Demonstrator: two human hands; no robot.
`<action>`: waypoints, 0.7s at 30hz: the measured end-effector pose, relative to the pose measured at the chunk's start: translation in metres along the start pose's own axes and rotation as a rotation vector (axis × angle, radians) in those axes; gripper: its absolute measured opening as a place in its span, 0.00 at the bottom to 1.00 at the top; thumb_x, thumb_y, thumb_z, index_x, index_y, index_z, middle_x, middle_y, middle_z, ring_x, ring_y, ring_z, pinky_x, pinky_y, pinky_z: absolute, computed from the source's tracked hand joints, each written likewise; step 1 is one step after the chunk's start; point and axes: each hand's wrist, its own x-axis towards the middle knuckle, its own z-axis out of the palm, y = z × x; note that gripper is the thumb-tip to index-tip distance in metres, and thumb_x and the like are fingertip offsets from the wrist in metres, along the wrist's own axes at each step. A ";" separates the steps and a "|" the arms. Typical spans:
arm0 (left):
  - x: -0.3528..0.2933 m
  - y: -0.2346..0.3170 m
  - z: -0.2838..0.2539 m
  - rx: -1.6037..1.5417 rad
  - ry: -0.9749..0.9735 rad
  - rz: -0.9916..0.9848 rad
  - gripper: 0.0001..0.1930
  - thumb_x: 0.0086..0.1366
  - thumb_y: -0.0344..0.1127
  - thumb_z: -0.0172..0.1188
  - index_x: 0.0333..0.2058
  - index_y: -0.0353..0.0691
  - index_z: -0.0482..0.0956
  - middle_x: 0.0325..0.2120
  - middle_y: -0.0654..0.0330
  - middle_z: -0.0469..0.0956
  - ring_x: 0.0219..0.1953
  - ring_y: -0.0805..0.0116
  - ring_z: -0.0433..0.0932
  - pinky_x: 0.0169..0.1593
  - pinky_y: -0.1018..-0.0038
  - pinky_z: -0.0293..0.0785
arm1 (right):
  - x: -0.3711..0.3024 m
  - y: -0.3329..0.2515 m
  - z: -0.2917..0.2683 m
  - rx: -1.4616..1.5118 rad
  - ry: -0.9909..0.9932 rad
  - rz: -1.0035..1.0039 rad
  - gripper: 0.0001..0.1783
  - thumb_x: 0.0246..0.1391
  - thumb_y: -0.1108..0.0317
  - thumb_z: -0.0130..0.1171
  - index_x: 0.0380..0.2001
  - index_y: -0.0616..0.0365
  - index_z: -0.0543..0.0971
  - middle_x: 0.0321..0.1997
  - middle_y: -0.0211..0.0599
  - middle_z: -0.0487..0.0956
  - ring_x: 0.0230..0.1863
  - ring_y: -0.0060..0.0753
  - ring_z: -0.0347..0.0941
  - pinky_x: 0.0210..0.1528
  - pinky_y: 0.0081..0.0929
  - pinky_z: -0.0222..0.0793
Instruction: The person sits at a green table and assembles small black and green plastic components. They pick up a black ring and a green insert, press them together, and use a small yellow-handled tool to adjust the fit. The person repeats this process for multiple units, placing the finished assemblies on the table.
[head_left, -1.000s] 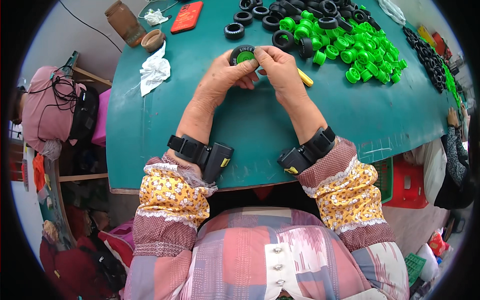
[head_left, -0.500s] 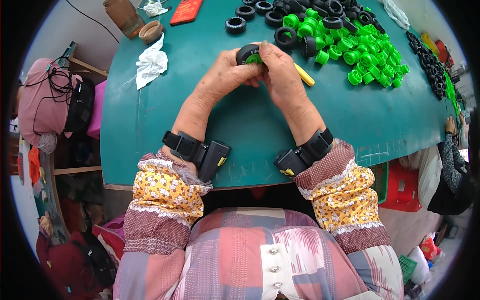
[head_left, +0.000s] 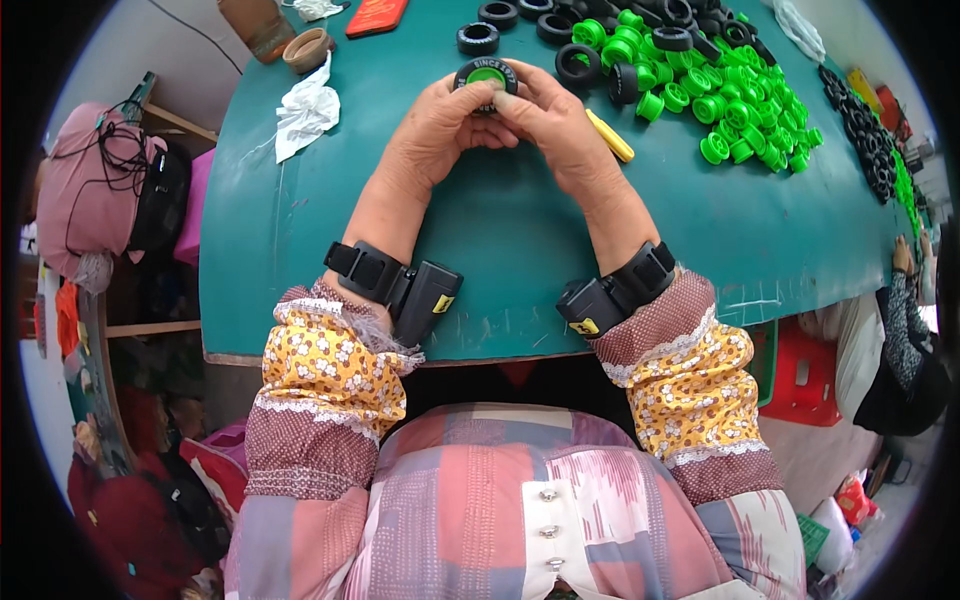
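Between both hands I hold a small black toy tyre (head_left: 466, 72) with a green wheel hub (head_left: 486, 76) set inside it, its face turned up. My left hand (head_left: 440, 124) is closed on its left side, thumb on the hub. My right hand (head_left: 548, 118) grips the right side, with its thumb on the lower face and fingers curled behind. A yellow tool handle (head_left: 611, 137) lies on the table just right of my right hand. Beyond it spreads a heap of green wheel hubs (head_left: 745, 115), with black tyres (head_left: 579, 66) along its far left side.
The green table (head_left: 330, 230) fills the middle. A crumpled tissue (head_left: 306, 114), a brown bottle (head_left: 254, 26), a round brown lid (head_left: 306, 48) and a red flat box (head_left: 377, 16) lie at the far left. Another person's hand (head_left: 903, 255) rests at the right edge.
The wheel has turned its face upward, and both hands have shifted slightly left with it. My thumbs have come together on the hub.
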 end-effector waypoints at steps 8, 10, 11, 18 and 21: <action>0.002 0.002 -0.007 -0.227 0.012 -0.013 0.22 0.67 0.49 0.42 0.43 0.33 0.68 0.33 0.50 0.75 0.33 0.66 0.78 0.30 0.73 0.79 | 0.001 0.010 0.006 -0.469 0.061 -0.157 0.35 0.39 0.63 0.66 0.52 0.58 0.66 0.38 0.40 0.77 0.39 0.27 0.72 0.41 0.27 0.68; 0.003 0.001 -0.007 -0.206 0.089 -0.013 0.20 0.67 0.47 0.43 0.43 0.33 0.68 0.33 0.50 0.76 0.33 0.67 0.78 0.29 0.76 0.79 | -0.001 0.007 0.009 -0.594 0.110 -0.183 0.35 0.37 0.62 0.68 0.50 0.59 0.67 0.34 0.37 0.78 0.37 0.26 0.72 0.40 0.26 0.68; 0.003 -0.001 -0.009 -0.197 0.148 -0.007 0.19 0.67 0.45 0.45 0.43 0.33 0.67 0.32 0.51 0.76 0.32 0.68 0.78 0.28 0.77 0.78 | 0.000 0.008 0.009 -0.575 0.158 -0.201 0.34 0.37 0.61 0.68 0.48 0.59 0.68 0.33 0.37 0.78 0.36 0.26 0.73 0.39 0.25 0.68; 0.001 0.000 -0.020 -0.090 0.065 -0.013 0.14 0.61 0.39 0.56 0.36 0.32 0.74 0.23 0.58 0.77 0.24 0.72 0.78 0.27 0.81 0.75 | 0.001 0.008 0.008 -0.559 0.317 -0.234 0.30 0.36 0.59 0.70 0.40 0.62 0.69 0.29 0.36 0.78 0.32 0.24 0.73 0.34 0.21 0.69; 0.002 -0.002 -0.022 -0.128 0.053 -0.009 0.13 0.60 0.36 0.56 0.38 0.30 0.74 0.24 0.58 0.76 0.24 0.73 0.77 0.27 0.81 0.75 | 0.000 0.009 0.010 -0.538 0.294 -0.222 0.31 0.36 0.59 0.70 0.41 0.62 0.69 0.30 0.36 0.77 0.33 0.25 0.74 0.35 0.21 0.69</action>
